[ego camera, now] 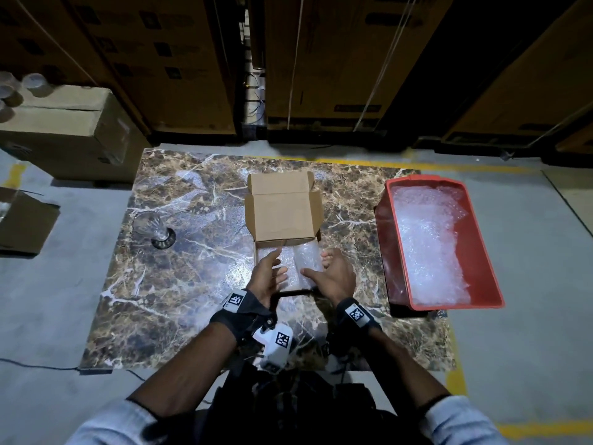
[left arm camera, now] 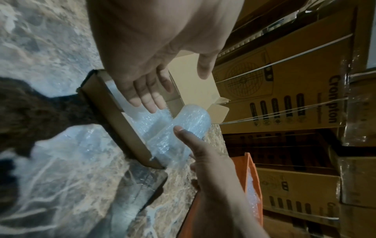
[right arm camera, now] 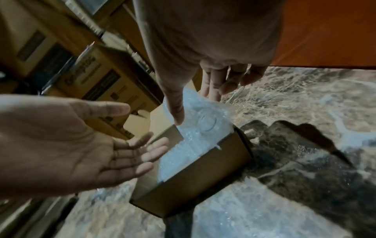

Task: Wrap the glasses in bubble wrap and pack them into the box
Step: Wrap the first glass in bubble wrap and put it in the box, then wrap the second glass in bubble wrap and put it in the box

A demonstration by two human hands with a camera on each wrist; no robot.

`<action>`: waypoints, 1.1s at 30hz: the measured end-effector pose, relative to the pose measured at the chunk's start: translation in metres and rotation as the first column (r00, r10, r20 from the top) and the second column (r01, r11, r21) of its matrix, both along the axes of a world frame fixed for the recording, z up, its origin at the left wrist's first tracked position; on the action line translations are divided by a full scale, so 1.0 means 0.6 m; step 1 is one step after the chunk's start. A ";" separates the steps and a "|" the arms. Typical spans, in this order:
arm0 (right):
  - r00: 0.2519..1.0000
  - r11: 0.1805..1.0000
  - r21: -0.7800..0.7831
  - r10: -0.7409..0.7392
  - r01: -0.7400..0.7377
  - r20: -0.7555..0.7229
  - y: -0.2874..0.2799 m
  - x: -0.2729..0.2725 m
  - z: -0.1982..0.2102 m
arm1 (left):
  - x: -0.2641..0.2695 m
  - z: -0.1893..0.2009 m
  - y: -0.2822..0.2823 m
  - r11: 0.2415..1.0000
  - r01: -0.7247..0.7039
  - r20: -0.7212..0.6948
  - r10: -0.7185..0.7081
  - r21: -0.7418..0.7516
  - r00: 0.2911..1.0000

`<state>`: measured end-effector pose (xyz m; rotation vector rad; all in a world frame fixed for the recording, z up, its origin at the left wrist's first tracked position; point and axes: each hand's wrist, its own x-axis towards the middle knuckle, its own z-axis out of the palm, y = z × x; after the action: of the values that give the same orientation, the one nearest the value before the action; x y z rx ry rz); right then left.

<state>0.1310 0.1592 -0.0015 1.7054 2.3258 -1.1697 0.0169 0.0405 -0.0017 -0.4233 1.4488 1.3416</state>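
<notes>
Cardboard box point(ego camera: 282, 216) sits mid-table on the marble top point(ego camera: 179, 284), lid flap stood up at the far side, and two bubble-wrapped bundles lie side by side in its near half: the left bundle point(ego camera: 287, 263) low in the box, the right bundle point(ego camera: 309, 260) riding higher, its end proud of the rim in the left wrist view. Your left hand point(ego camera: 268, 276) is spread flat, fingers straight, hovering just over the left bundle and holding nothing. Your right hand point(ego camera: 333, 274) is also uncurled, thumb laid along the right bundle point(right arm camera: 205, 119) and fingers past the box's right wall; whether those fingers touch the wrap you cannot tell from these views. Hands stand apart, one to each side of the box. Step in hand looks like seating the second bundle. Do it with flat palms, press down evenly, not with fingertips, since glass under thin wrap likely takes point load badly. Nudge the right bundle toward the centre so its loose wrap tail tucks inside the wall rather than catching under the lid. Keep the bundles snug against each other so they do not rattle. One bare glass point(ego camera: 150, 228) stands at the table's left edge, still unwrapped; spare bubble wrap point(ego camera: 430, 239) waits in the red bin point(ego camera: 487, 268) to your right.
</notes>
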 end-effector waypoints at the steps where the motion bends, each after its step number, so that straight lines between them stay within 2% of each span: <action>1: 0.999 0.998 0.044 0.032 -0.034 0.027 -0.002 -0.007 -0.009 | 0.000 -0.008 -0.006 1.000 0.004 -0.015 -0.004 -0.011 1.000; 4: 0.989 0.973 0.193 0.110 -0.128 0.102 -0.010 -0.026 -0.029 | 0.001 -0.021 -0.019 0.999 0.015 -0.079 -0.020 -0.052 0.997; 6: 0.965 0.934 0.280 0.167 -0.220 0.202 -0.016 -0.035 -0.039 | 0.003 -0.025 -0.025 0.995 0.044 -0.112 -0.053 -0.086 0.992; 11: 0.905 0.877 0.333 0.218 -0.346 0.366 -0.028 -0.045 -0.044 | 0.007 -0.038 -0.034 0.988 0.112 -0.149 -0.127 -0.108 0.981; 14: 0.891 0.875 0.318 0.230 -0.365 0.392 -0.034 -0.049 -0.044 | 0.006 -0.042 -0.028 0.986 0.142 -0.142 -0.153 -0.089 0.978; 21: 0.883 0.865 0.324 0.240 -0.383 0.404 -0.045 -0.049 -0.058 | -0.004 -0.063 0.009 0.973 0.229 -0.029 -0.229 0.024 0.973; 29: 0.874 0.864 0.317 0.242 -0.392 0.421 -0.037 -0.047 -0.056 | -0.017 -0.087 0.050 0.941 0.333 -0.080 -0.337 -0.059 0.938; 33: 0.899 0.870 0.320 0.255 -0.374 0.357 -0.024 -0.034 -0.027 | -0.015 -0.096 0.056 0.955 0.288 -0.067 -0.292 -0.063 0.954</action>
<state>0.1105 0.1447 -0.0177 1.3735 2.6093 -0.3800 0.0078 0.0744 -0.0590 -0.1840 1.5454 1.0944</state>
